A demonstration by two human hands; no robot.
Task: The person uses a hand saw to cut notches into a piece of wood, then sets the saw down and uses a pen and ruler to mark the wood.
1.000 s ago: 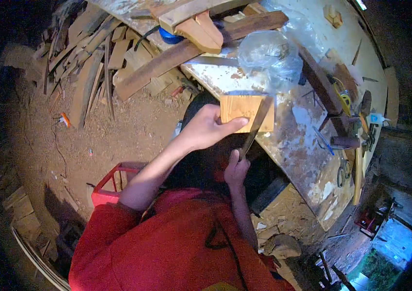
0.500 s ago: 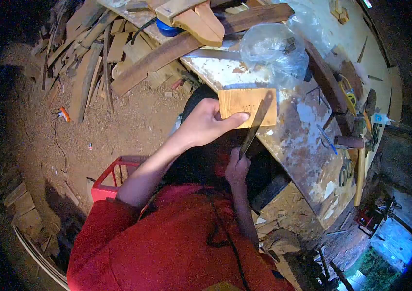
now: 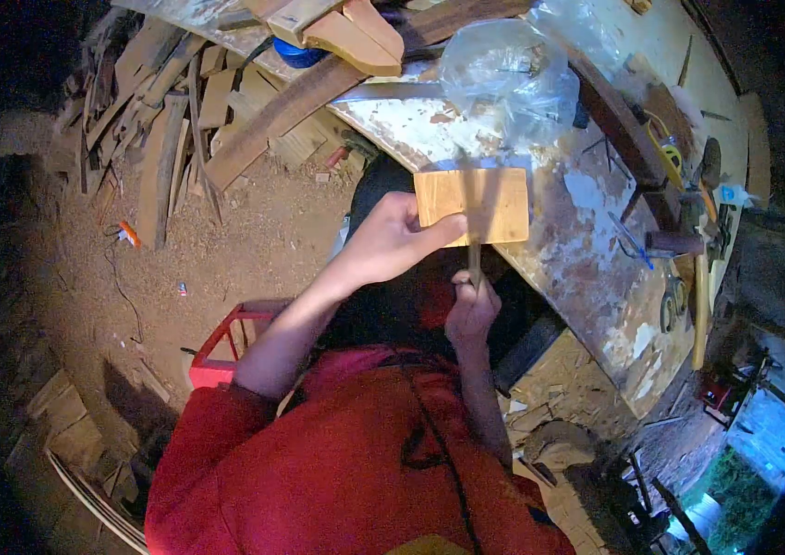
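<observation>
A small rectangular wooden block (image 3: 506, 208) is gripped at its left end by my left hand (image 3: 399, 242), with the thumb lying on its face. My right hand (image 3: 473, 313) is closed round the lower end of a long narrow tool (image 3: 474, 199), perhaps a file. The tool stands nearly upright in view and crosses the middle of the block; its upper part is blurred. The block is at the edge of a worn, paint-stained table (image 3: 587, 268).
On the table lie a clear plastic bag (image 3: 508, 79), a dark wooden beam (image 3: 610, 116), a hammer (image 3: 699, 310), scissors (image 3: 673, 305) and a blue pen (image 3: 633, 242). Scrap wood (image 3: 166, 157) is piled at the upper left. A red frame (image 3: 226, 347) stands on the floor.
The tool has swung from a rightward slant to nearly upright, and its upper end has moved left across the block. My right hand has shifted slightly right. The camera view has shifted a little.
</observation>
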